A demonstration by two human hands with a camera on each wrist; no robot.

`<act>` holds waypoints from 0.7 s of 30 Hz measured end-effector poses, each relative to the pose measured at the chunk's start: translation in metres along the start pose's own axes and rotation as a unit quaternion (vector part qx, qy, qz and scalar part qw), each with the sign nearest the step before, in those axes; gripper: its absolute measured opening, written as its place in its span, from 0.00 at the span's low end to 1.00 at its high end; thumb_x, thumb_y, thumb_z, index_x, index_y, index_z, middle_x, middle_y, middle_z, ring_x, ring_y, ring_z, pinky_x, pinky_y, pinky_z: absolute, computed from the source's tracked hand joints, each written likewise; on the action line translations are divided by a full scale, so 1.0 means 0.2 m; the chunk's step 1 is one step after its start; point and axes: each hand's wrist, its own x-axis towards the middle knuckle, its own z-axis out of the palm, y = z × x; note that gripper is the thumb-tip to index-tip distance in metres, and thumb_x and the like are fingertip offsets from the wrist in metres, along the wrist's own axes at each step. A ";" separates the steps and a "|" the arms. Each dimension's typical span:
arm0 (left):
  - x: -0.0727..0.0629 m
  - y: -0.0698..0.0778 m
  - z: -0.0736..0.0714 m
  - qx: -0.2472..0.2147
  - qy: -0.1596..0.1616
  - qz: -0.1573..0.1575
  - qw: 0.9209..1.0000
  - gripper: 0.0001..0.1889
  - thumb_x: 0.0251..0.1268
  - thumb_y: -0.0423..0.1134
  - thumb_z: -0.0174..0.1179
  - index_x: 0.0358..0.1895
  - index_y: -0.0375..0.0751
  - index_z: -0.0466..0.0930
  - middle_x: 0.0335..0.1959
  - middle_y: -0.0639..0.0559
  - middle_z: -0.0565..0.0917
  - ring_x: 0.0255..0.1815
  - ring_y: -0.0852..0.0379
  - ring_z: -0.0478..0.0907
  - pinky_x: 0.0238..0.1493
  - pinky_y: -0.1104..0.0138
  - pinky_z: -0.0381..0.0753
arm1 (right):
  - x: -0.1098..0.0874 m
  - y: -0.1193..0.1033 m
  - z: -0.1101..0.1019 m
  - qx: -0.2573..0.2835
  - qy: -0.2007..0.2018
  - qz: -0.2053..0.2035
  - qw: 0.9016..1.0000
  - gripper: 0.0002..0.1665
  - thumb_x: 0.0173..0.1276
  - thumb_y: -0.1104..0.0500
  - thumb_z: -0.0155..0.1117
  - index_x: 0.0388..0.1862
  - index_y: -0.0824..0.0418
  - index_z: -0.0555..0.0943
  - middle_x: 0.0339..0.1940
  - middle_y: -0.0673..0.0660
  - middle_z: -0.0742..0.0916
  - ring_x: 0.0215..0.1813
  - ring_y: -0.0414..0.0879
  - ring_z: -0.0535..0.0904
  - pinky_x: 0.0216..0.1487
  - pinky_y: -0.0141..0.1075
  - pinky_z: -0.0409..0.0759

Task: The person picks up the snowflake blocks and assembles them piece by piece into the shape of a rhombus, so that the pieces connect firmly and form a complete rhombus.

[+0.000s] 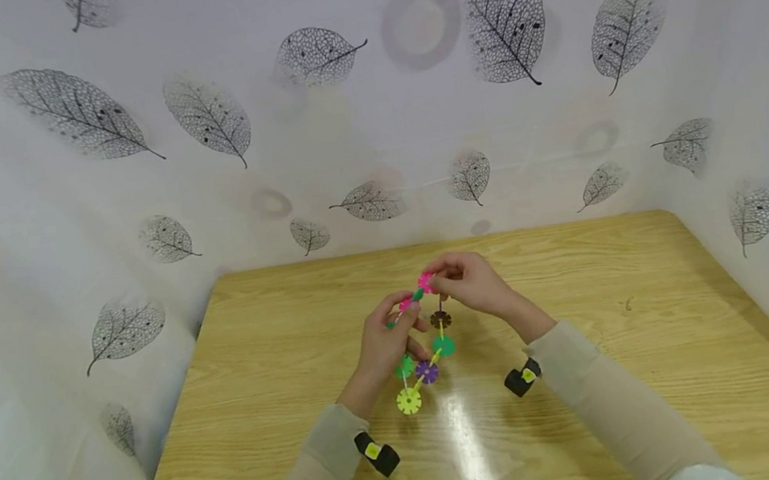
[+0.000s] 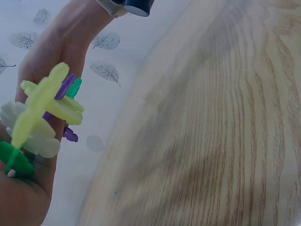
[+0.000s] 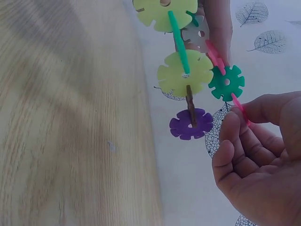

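Several colourful notched plastic discs, slotted edge to edge, form a chain held above the table. In the head view, my left hand (image 1: 385, 344) pinches the chain near a pink disc (image 1: 405, 304). My right hand (image 3: 263, 146) holds the pink end disc (image 3: 240, 109) between thumb and fingertips; that piece joins a green disc (image 3: 227, 83). The other stretch dangles lower, with a yellow disc (image 1: 409, 401), a purple disc (image 1: 427, 372) and a brown disc (image 1: 441, 319). A purple disc (image 3: 191, 124) ends that side. In the left wrist view, discs partly cover my left palm.
Under the hands lies a wooden table (image 1: 278, 319) with rounded back corners. A pale curtain (image 1: 371, 136) printed with dark leaves hangs behind it and at both sides. Each wrist carries a small black camera, the left wrist camera (image 1: 382, 457) and the right wrist camera (image 1: 520, 380).
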 end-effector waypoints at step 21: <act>-0.01 -0.01 -0.01 0.016 -0.002 0.010 1.000 0.18 0.85 0.42 0.55 0.71 0.44 0.75 0.36 0.31 0.84 0.13 0.59 0.82 0.24 0.62 0.90 | 0.00 0.00 0.06 0.015 0.005 -0.003 1.000 0.14 0.76 0.66 0.63 0.54 0.73 0.85 0.41 0.72 0.91 0.34 0.45 0.86 0.33 0.29 0.85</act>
